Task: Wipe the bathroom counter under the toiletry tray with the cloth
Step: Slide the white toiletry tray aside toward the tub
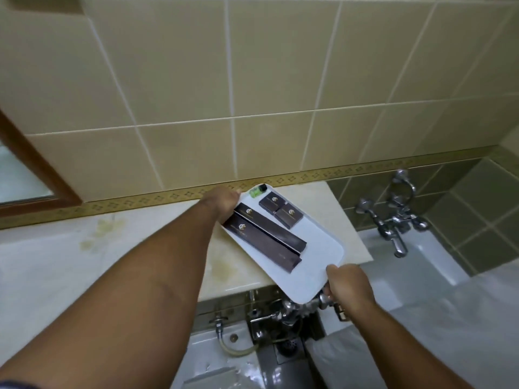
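The person is holding the white toiletry tray [314,265] with both hands over the right end of the marble worktop [157,220]. The left hand [222,202] is gripping the far corner of the tray, its fingers [229,217] curling under the edge, and the right hand [349,284] is clamping the near corner, which is hanging out past the worktop edge, above the chrome pipes [297,304]. The tray is looking tilted and seems to be lifting from the surface, though I cannot tell if its far side is touching the stone. On it, two long dark boxes [269,240], two small dark boxes [280,210] and a small green item [257,192] are lying flat. The cloth is not showing anywhere, so I judge the task is only beginning: the tray is being cleared away, and the wiping is not yet done. Yellowish stains [101,231] are showing on the worktop to the left.
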`<control>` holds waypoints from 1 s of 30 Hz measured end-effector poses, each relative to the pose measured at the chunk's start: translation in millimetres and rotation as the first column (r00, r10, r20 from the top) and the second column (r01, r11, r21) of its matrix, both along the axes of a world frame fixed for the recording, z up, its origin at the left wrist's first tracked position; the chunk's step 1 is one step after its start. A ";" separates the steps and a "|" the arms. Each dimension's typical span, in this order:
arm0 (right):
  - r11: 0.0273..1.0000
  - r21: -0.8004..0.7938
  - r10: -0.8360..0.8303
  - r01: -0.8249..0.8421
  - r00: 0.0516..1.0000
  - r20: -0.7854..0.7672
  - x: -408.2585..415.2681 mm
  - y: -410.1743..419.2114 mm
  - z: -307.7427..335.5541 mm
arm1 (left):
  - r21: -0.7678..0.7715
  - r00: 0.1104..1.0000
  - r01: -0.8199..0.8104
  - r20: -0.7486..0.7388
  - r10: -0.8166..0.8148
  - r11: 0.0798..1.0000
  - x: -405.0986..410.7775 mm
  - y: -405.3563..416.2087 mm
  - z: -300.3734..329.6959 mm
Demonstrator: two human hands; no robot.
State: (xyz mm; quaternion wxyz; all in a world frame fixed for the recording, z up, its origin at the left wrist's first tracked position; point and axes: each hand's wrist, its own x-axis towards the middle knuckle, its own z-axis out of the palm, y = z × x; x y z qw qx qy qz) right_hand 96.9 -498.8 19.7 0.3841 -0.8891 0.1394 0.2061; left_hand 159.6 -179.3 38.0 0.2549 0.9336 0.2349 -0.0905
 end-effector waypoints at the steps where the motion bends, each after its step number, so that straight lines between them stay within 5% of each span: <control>1: 0.998 0.036 -0.046 0.047 0.999 -0.029 3.5 -12.0 -4.9 | -0.031 1.000 0.023 -0.003 -0.023 0.999 15.7 -17.0 -3.1; 6: 0.959 0.149 -0.224 0.241 0.967 -0.120 12.4 -40.5 -22.9 | -0.052 0.983 0.173 -0.049 -0.175 0.984 83.1 -67.9 -21.2; 16: 0.822 0.291 -0.414 0.490 0.864 -0.285 46.9 -47.6 -49.0 | 0.140 0.936 0.352 -0.038 -0.350 0.925 155.4 -116.4 -51.8; 21: 0.826 0.333 -0.378 0.454 0.885 -0.270 65.2 -39.4 -57.1 | 0.367 0.944 0.277 0.069 -0.323 0.888 153.4 -108.8 -54.8; 26: 0.866 0.338 -0.284 0.369 0.919 -0.274 62.0 -45.2 -52.6 | 0.435 0.944 0.300 -0.003 -0.331 0.849 122.1 -94.5 -51.8; 30: 0.979 0.198 -0.025 0.051 0.991 -0.133 45.7 -49.5 -34.5 | 0.465 0.940 0.333 -0.100 -0.325 0.820 66.2 -77.8 -43.4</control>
